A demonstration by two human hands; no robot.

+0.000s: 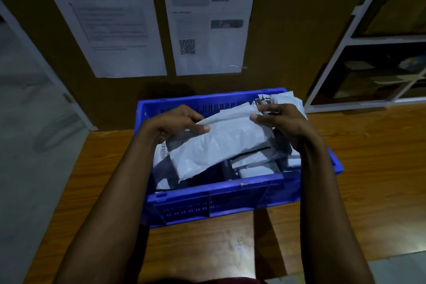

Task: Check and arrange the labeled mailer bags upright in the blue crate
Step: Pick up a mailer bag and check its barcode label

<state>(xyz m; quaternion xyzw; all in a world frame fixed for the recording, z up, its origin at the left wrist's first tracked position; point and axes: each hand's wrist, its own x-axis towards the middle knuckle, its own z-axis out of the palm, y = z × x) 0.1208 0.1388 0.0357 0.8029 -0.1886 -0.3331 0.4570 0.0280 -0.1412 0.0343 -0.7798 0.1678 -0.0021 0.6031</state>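
A blue crate (221, 193) stands on a wooden table and holds several grey mailer bags. Over the crate, both hands hold one grey mailer bag (221, 143) tilted, with its plain side up. My left hand (177, 122) grips its left end, thumb on top. At the bag's upper right edge, my right hand (281, 120) pinches it. A bag with a barcode label (162, 152) lies at the crate's left side. More bags (282, 99) stand at the back right corner, partly hidden behind my right hand.
The wooden table (373, 168) runs out to the right and in front of the crate. Printed sheets (207, 18) hang on the brown wall behind. A white shelf unit (368, 71) stands at the right, and a grey floor (27, 145) lies to the left.
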